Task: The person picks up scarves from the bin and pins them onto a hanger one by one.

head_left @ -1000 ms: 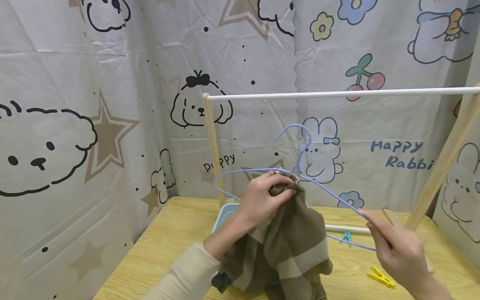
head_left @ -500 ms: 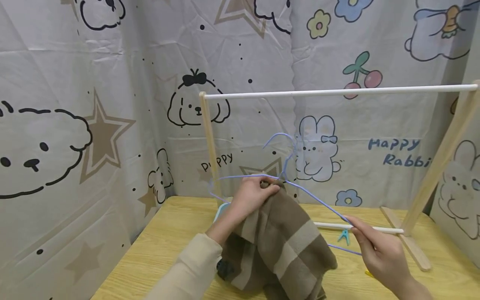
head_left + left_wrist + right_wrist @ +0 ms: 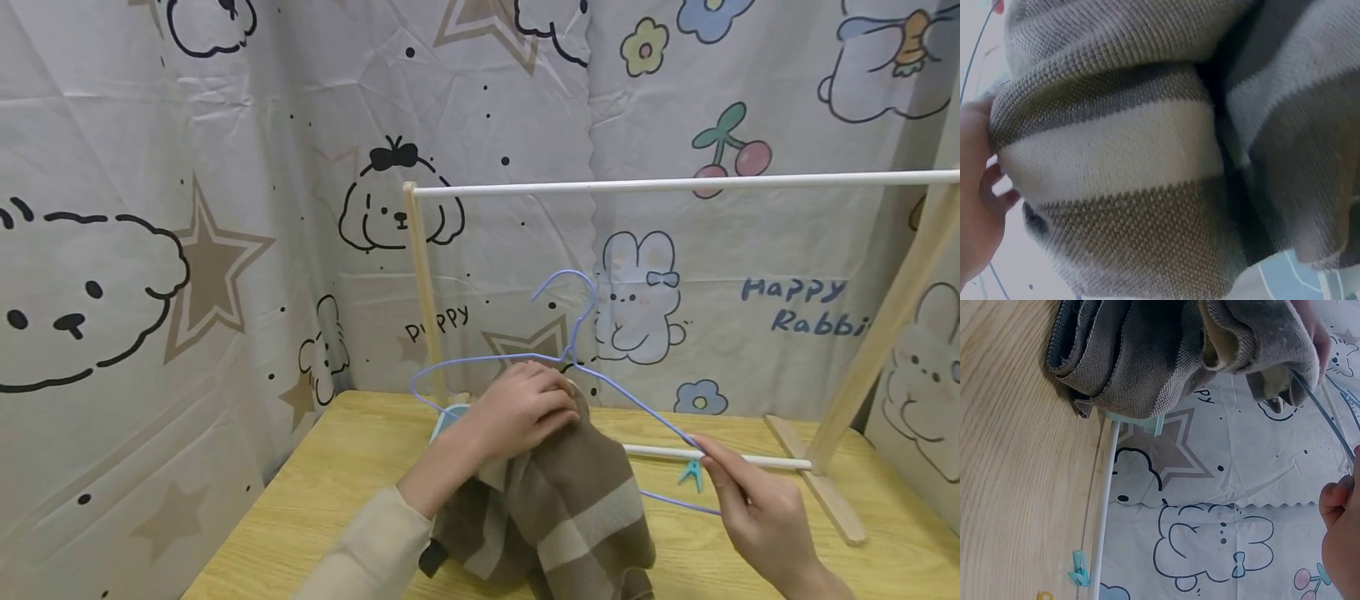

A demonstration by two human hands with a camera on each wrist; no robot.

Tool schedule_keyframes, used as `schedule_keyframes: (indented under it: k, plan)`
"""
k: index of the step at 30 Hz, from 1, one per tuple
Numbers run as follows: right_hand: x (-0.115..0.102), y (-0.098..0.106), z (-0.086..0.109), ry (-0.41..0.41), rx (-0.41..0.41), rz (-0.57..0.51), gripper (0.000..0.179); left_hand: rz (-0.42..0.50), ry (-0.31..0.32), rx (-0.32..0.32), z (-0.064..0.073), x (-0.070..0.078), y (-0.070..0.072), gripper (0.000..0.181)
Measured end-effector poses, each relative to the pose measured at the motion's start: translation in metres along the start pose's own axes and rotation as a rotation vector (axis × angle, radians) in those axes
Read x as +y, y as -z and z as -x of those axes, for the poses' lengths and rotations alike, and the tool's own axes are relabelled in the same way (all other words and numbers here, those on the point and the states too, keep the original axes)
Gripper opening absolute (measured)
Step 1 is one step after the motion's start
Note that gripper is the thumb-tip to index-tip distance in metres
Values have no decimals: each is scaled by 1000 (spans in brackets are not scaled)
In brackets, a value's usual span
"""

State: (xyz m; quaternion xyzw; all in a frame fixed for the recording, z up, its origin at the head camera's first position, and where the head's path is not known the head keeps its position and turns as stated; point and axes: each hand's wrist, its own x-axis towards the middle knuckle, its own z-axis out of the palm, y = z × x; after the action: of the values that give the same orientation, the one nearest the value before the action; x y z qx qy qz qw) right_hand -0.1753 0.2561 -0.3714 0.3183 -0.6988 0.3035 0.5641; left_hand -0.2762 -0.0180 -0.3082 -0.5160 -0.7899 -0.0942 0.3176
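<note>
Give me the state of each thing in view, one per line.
Left hand: gripping the checked cloth
Right hand: pinching one arm of the purple hanger
Checked cloth: bunched, hanging in folds
Purple hanger: not hung on the rack
Rack: upright on the table
Teal clip: on the table, unheld
Blue container: mostly hidden, contents unseen
Curtain: hanging, creased

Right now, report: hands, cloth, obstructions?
Left grip: brown striped knit cloth. Right grip: thin lavender hanger. Hook off white rod. Cloth partly hides hanger's lower bar.

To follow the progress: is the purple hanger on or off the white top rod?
Off. In the head view, the purple hanger has its hook free below the white top rod, and the right hand grips the hanger.
</note>
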Motion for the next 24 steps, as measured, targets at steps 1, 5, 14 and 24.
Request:
schedule_keyframes:
  k: [1,5,14,24]
  plan:
    - [0,0,0,1,3,-1,46,28,-51,-21,1,0,1,16]
    - [-1,1,-1,-4,6,-2,45,136,-96,-183,8,4,5,47]
    - [-2,1,0,11,3,-38,44,116,-186,-229,22,10,0,53]
    - [-8,5,-4,2,-7,-66,44,106,67,121,6,15,7,17]
